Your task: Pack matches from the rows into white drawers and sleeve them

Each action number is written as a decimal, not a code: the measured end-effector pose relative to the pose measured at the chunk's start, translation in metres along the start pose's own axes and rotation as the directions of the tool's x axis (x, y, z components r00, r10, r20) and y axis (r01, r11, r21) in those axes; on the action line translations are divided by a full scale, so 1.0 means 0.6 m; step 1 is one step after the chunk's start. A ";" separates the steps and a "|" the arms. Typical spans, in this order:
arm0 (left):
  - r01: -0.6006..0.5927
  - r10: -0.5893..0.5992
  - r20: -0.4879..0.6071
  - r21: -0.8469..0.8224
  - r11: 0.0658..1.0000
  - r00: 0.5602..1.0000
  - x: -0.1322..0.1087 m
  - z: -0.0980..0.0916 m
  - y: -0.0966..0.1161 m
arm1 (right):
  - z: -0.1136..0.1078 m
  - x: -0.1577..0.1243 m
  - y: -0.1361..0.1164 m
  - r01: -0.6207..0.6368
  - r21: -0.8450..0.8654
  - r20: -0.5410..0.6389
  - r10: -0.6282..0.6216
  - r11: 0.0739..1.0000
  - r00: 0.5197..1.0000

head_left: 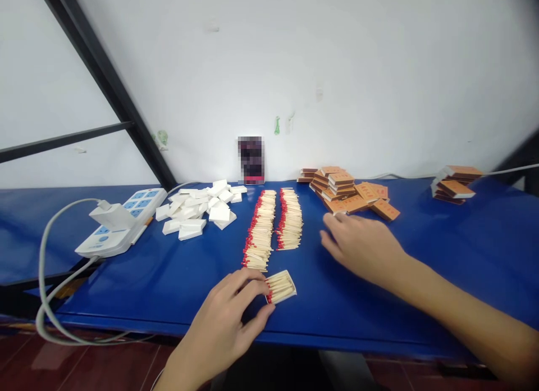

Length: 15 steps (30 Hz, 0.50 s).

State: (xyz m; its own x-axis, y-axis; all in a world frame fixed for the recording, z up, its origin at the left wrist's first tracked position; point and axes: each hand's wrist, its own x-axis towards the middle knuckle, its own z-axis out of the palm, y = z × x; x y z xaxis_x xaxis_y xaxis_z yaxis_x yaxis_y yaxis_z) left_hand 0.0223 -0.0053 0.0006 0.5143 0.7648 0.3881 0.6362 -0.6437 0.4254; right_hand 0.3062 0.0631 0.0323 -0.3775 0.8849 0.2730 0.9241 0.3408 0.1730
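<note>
My left hand (229,315) pinches the left end of a white matchbox tray (283,288) near the table's front edge. Red-tipped matches fill this tray. Just in front of the orange matchbox sleeves (343,197), my right hand (364,242) has its thumb and fingers apart. Whether its fingertips touch a sleeve is hard to make out. Beyond my left hand lie two long rows of matches, a left row (261,228) and a shorter right row (289,219), with the red heads pointing left.
White matchbox trays (193,205) are heaped left of the matches. Further left lies a power strip (126,222) with a charger (112,217) and looping cable. A blurred upright card (251,159) leans on the wall. More matchboxes (457,183) are stacked at far right on the blue table (421,290).
</note>
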 end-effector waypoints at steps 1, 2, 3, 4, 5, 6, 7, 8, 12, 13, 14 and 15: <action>0.002 -0.002 0.003 0.000 1.000 1.000 0.000 0.000 0.001 | -0.003 -0.004 -0.017 0.061 0.039 -0.007 -0.061 0.997 0.998; 0.006 -0.006 0.008 -0.002 1.000 1.000 0.000 -0.001 0.001 | -0.005 -0.008 -0.033 0.157 0.107 0.002 -0.158 0.982 0.987; 0.012 -0.012 0.013 -0.005 1.000 1.000 0.000 -0.001 0.001 | -0.006 -0.012 -0.047 0.244 0.191 0.002 -0.249 0.951 0.968; 0.016 -0.015 0.018 -0.007 1.000 1.000 0.000 -0.001 0.001 | -0.007 -0.016 -0.057 0.322 0.266 -0.012 -0.331 0.908 0.943; 0.018 -0.018 0.020 -0.009 1.000 1.000 -0.001 -0.001 0.001 | -0.007 -0.018 -0.064 0.370 0.315 -0.032 -0.380 0.874 0.925; 0.021 -0.020 0.020 -0.009 1.000 1.000 -0.001 0.000 0.001 | -0.008 -0.018 -0.066 0.397 0.331 -0.067 -0.398 0.856 0.915; 0.020 -0.020 0.018 -0.008 1.000 1.000 -0.002 0.000 0.001 | -0.008 -0.017 -0.063 0.407 0.320 -0.102 -0.397 0.855 0.912; 0.017 -0.017 0.014 -0.005 1.000 1.000 -0.002 0.000 0.000 | -0.009 -0.015 -0.057 0.404 0.291 -0.127 -0.383 0.867 0.915; -0.012 0.012 0.000 0.015 1.000 1.000 -0.003 0.000 -0.002 | -0.010 -0.003 -0.011 0.236 0.071 -0.114 -0.227 0.969 0.967; -0.022 0.022 -0.004 0.019 1.000 1.000 -0.003 0.000 -0.002 | -0.010 -0.001 0.001 0.198 0.037 -0.090 -0.194 0.980 0.977; -0.031 0.031 -0.005 0.022 0.999 1.000 -0.003 0.000 -0.003 | -0.010 0.000 0.011 0.187 0.039 -0.041 -0.185 0.982 0.982; -0.035 0.035 -0.006 0.025 0.999 0.999 -0.004 0.001 -0.003 | -0.010 0.001 0.019 0.186 0.066 0.016 -0.188 0.980 0.982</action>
State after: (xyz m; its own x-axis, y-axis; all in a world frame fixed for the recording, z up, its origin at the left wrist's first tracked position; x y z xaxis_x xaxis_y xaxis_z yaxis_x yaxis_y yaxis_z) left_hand 0.0201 -0.0058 -0.0017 0.5331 0.7415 0.4074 0.6318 -0.6692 0.3912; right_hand 0.3161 0.0654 0.0398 -0.5433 0.8101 0.2202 0.8394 0.5201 0.1576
